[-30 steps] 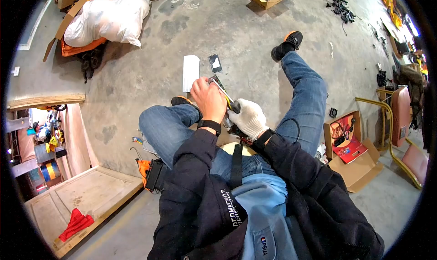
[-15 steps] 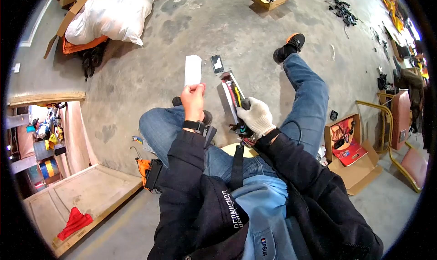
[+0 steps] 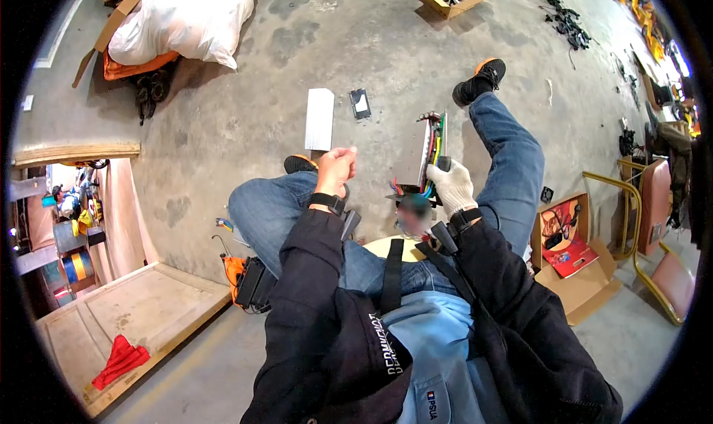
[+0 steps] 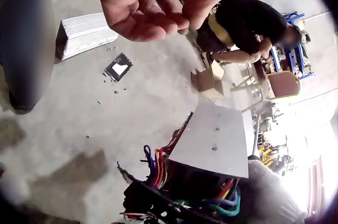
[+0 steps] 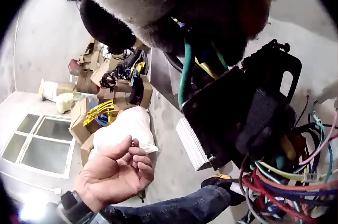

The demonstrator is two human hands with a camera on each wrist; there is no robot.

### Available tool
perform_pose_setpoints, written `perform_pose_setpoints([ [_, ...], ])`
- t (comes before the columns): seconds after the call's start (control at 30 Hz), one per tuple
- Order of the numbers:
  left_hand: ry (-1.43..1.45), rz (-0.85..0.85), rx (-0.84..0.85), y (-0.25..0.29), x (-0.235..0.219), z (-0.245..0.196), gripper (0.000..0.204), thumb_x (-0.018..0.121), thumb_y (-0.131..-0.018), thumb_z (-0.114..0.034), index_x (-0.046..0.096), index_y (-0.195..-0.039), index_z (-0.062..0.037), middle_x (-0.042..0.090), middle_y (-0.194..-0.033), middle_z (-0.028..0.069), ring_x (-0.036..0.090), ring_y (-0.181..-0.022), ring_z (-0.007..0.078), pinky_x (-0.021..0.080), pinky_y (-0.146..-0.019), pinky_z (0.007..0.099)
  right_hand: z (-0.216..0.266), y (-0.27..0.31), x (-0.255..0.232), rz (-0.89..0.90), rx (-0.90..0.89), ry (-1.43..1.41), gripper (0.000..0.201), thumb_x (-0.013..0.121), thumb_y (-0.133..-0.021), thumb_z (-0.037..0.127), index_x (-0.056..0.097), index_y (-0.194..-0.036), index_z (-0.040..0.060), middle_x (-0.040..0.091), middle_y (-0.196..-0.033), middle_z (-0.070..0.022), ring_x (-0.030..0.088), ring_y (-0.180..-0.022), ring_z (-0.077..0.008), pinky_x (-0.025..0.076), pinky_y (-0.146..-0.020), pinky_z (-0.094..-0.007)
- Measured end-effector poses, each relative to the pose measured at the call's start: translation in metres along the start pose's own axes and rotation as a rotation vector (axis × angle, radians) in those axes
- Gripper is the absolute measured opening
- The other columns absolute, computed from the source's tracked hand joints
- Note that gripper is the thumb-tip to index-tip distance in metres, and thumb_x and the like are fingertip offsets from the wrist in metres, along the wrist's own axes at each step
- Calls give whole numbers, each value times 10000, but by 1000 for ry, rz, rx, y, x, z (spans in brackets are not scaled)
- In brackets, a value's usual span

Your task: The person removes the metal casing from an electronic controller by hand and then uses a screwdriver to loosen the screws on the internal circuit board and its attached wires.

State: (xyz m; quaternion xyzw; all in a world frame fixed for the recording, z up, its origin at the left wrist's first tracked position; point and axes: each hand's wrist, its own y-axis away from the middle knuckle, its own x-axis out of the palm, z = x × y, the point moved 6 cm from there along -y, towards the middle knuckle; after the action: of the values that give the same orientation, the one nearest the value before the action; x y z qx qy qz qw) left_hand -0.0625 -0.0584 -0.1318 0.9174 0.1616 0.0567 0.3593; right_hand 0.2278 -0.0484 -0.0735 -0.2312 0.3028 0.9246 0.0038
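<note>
My bare left hand (image 3: pixel 336 170) is raised over the left knee, fingers curled and thumb tip meeting the index finger. A tiny screw-like piece shows at the fingertips in the right wrist view. My gloved right hand (image 3: pixel 453 190) grips a grey metal electronics case (image 3: pixel 414 155) together with a dark-handled screwdriver (image 3: pixel 444 162). The case stands tilted up between the legs, its side open on red, yellow and green wires (image 3: pixel 436 143). More loose wires (image 5: pixel 280 182) spill from its lower end. A ribbed white metal cover (image 3: pixel 319 119) lies on the floor ahead of the left hand.
A small black plate (image 3: pixel 360 105) with a white label lies beside the cover, tiny screws around it. An open carton (image 3: pixel 583 275) and a chair (image 3: pixel 653 194) stand at the right. A white sack (image 3: pixel 182 27) sits far left. Another person (image 4: pixel 248 23) bends at work in the background.
My left hand has come away from the case and drawn back left, fingertips together. The right hand has moved right with the case, turning its open wired side into view.
</note>
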Motion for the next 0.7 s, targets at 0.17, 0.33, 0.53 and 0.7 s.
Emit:
perform_pose_setpoints([
  [0.17,9,-5,-29,-8,2,9,120,707,-961,-165,673,-983,-52,640,-784,-7,598,-664,102,504,-597,274,-13,-9,-3,-17,25,-92,318,718,-824,283,757,-998,20,759,-843,-95,722,-778,-193,535,-756,-330],
  [0.33,-6,-51,-38,-4,6,8,104,671,-945,-102,686,-1018,-29,675,-816,19,633,-684,109,521,-599,270,-15,-11,-2,-24,34,-83,320,721,-818,280,755,-998,18,759,-845,-91,718,-778,-189,535,-755,-327],
  [0.53,-75,-56,-6,-3,7,5,135,662,-928,-85,690,-1034,-7,685,-822,33,637,-681,116,516,-581,272,-11,-10,-1,-12,50,-62,325,724,-811,274,751,-995,8,753,-838,-96,709,-778,-185,533,-754,-323],
  [0.7,-149,22,-50,-4,12,9,158,650,-973,-89,664,-1098,7,676,-836,31,634,-685,132,528,-605,294,-5,-5,-3,-17,5,-79,313,723,-825,270,736,-991,5,732,-799,-69,694,-722,-169,536,-705,-318],
])
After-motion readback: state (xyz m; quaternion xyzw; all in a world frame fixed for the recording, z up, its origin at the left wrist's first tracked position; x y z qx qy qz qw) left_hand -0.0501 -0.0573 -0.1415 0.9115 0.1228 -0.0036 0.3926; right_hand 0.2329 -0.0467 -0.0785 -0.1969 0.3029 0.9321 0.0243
